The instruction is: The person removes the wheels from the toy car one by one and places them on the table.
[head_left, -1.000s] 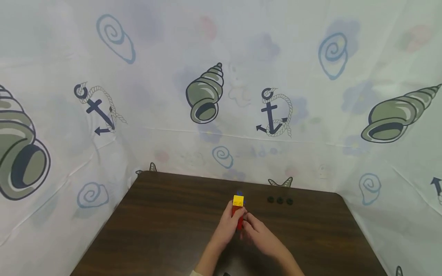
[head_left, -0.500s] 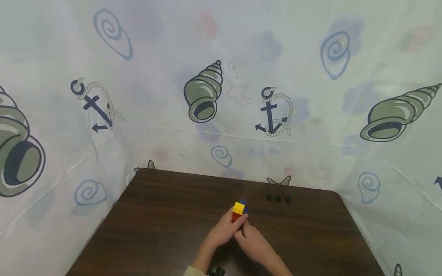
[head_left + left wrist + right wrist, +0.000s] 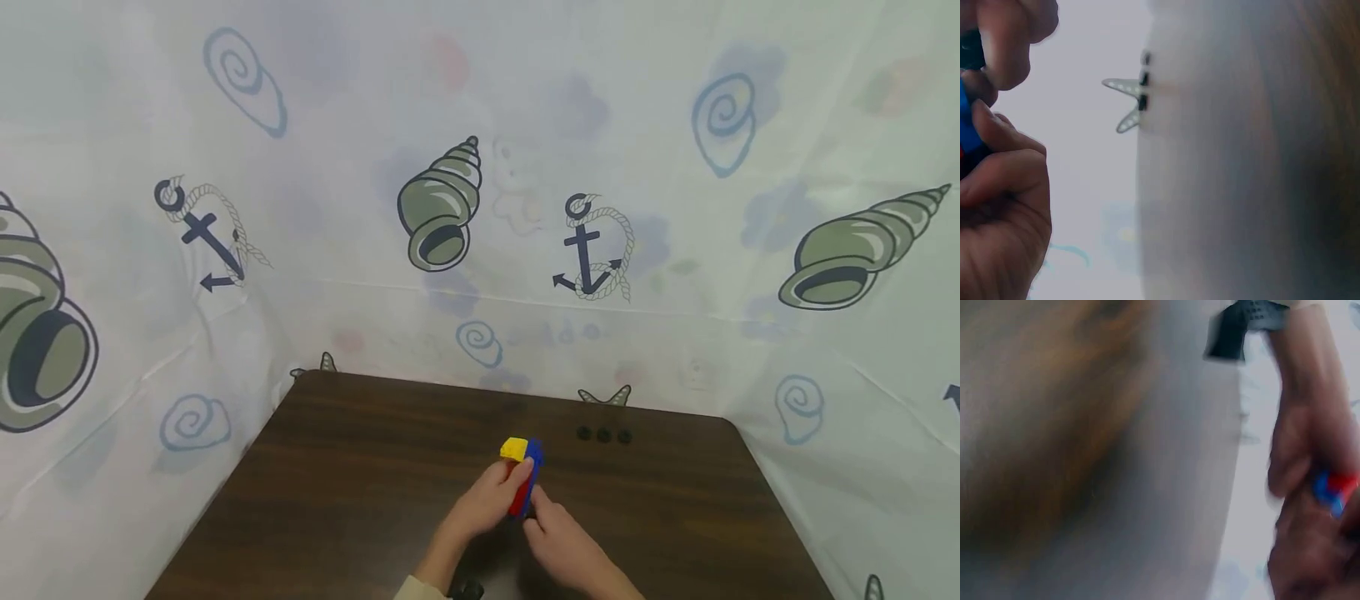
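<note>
A block of joined toy bricks (image 3: 521, 498), red with a yellow piece at its top and a blue layer along its right side, is tilted over the table. My left hand (image 3: 483, 503) grips it, thumb lying along its face. Close by on the right, my right hand (image 3: 564, 546) has its fingertips at the block's lower end. In the left wrist view, those fingers pinch a small black piece (image 3: 971, 50) beside the blue brick (image 3: 969, 128); its full shape is hidden. The right wrist view is blurred, showing only a patch of red and blue brick (image 3: 1330, 490) between the hands.
Three small black round pieces (image 3: 604, 435) lie in a row near the back right of the dark wooden table (image 3: 360, 467). A white cloth (image 3: 337, 208) printed with shells and anchors hangs behind and at both sides. A black wrist device (image 3: 469, 590) shows at the bottom.
The brick block has turned so its blue side shows more, to the right of the yellow. Both hands stay together, shifted slightly; the right fingers have moved to the block's lower end.
</note>
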`<state>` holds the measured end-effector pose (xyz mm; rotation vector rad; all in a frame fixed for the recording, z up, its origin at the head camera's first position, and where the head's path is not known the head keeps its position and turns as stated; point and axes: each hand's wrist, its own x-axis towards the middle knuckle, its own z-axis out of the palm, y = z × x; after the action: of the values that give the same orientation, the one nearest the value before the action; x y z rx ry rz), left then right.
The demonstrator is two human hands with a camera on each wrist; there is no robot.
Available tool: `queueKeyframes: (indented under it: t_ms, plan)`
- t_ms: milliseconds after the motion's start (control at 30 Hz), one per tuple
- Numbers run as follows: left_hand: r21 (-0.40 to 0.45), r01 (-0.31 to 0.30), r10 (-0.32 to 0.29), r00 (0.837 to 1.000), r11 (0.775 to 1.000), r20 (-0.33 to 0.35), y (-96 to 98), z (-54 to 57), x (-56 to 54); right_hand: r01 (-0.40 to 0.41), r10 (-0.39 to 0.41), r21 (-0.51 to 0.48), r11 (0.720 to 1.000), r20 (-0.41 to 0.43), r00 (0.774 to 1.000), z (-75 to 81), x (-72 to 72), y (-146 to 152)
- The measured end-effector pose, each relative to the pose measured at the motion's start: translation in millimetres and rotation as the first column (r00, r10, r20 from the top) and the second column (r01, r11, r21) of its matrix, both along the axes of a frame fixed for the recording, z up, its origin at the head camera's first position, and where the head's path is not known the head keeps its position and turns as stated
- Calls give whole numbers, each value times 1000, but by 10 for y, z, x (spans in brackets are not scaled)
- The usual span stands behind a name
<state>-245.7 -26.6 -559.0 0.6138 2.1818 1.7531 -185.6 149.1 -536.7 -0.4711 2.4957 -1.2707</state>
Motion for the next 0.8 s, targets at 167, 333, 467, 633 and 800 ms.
queueKeyframes:
  t_ms: [167, 333, 467, 633, 800]
  plan:
    - [-15, 70, -70, 998, 997, 5, -3, 52, 40, 20, -15, -116, 993, 39, 999, 97, 45, 37]
    - [-59, 28, -32, 997, 998, -67, -19, 125, 36, 26, -24, -127, 992, 13, 1000, 185, -24, 37]
    - [-71, 26, -34, 993, 997, -113, -45, 183, 6, 2, 0, -168, 986, 15, 1000, 211, -81, 26]
    - [-81, 17, -25, 994, 997, -102, -110, 175, -12, -9, 12, -224, 975, 14, 1000, 183, -131, 88]
    - [-112, 1, -9, 998, 994, -64, -197, 131, -12, 80, -70, -165, 983, 68, 995, 108, -181, 255]
